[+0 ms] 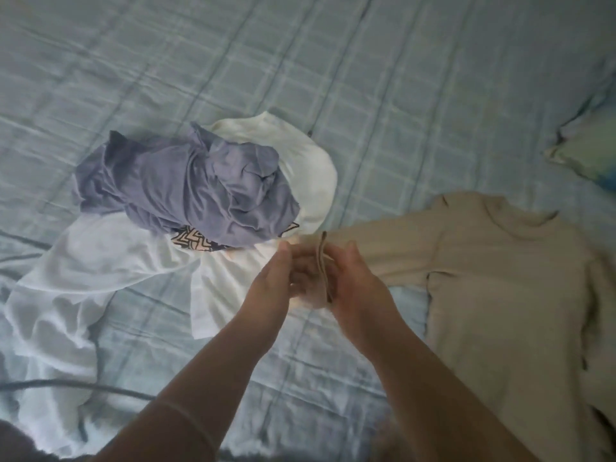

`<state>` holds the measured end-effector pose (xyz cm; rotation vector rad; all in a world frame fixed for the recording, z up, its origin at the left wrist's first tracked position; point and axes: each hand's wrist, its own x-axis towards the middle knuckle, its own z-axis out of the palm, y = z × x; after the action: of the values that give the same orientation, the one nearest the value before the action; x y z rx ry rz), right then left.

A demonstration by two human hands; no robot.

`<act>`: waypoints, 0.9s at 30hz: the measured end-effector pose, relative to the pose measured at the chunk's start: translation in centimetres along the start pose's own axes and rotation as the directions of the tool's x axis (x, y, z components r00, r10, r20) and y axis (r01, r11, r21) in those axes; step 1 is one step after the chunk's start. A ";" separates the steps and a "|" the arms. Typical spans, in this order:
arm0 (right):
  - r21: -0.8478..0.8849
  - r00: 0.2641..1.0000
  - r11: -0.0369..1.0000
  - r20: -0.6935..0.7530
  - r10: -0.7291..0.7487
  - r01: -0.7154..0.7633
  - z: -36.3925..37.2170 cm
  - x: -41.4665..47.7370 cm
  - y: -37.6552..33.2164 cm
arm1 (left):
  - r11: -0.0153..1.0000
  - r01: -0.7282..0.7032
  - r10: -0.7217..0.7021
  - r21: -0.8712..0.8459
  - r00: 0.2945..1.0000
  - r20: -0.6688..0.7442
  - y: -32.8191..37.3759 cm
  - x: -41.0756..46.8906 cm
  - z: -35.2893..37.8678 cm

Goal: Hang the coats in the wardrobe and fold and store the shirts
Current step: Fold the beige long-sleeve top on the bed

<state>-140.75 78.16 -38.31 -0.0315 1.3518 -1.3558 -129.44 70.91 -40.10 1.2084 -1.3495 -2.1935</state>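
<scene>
The right hand [353,288] and left hand [273,281] meet low in the middle of the view, forearms reaching in from the bottom edge. Between them is the cuff [322,266] of a beige shirt [500,295]. The right hand's fingers curl round the cuff, thumb on top, and hold it up on edge. The left hand is beside it with its thumb raised and its fingers reaching to the cuff. Blur hides whether those fingers pinch the cloth or only touch it.

From the cuff the sleeve [383,248] runs right to the body of the beige shirt. That shirt lies spread on the bed [366,95], its high neck toward the far side and its hem toward the near right corner of the view. Its other sleeve lies along the right edge of the body.

Just left of the hands and beyond them is a heap of clothes. A crumpled purple shirt [186,188] sits on top. A cream top [300,155] shows from under it on the far right side. A bit of patterned cloth [190,240] shows at its near edge. A thin white garment [83,278] spreads from under the heap toward the near left. The cuff nearly touches the heap's right edge.

The bed has a pale blue checked cover, creased in places. A pillow [586,155] lies at the right edge, well apart from the heap. A dark cord [110,390] curves across the near left, partly under the white garment.
</scene>
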 end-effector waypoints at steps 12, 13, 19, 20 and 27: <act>-0.486 0.902 0.868 -0.321 -0.288 0.105 -20.6 -1.9 -7.1 | 0.323 -0.374 0.615 0.869 0.781 0.108 -5.2 2.1 19.4; -0.507 0.888 0.855 -0.337 -0.314 0.110 -22.6 -1.9 -7.9 | 0.207 -0.366 0.585 0.907 0.790 0.185 -6.2 2.8 21.3; -0.561 0.805 0.826 -0.463 -0.371 0.058 -35.6 -2.0 -11.6 | -0.016 -0.432 0.314 0.902 0.854 0.415 -10.5 7.3 32.5; -0.557 0.785 0.828 -0.487 -0.383 0.058 -38.1 -2.3 -11.8 | -0.058 -0.442 0.300 0.895 0.847 0.438 -10.9 8.0 34.5; -0.505 0.640 0.862 -0.674 -0.369 -0.036 -51.2 -3.9 -11.1 | -0.230 -0.490 0.108 0.841 0.846 0.523 -15.3 11.3 44.1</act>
<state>-181.50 110.57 -45.27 0.0889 2.4583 -1.1828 -168.01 97.92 -49.52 0.5078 -3.2639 -0.4390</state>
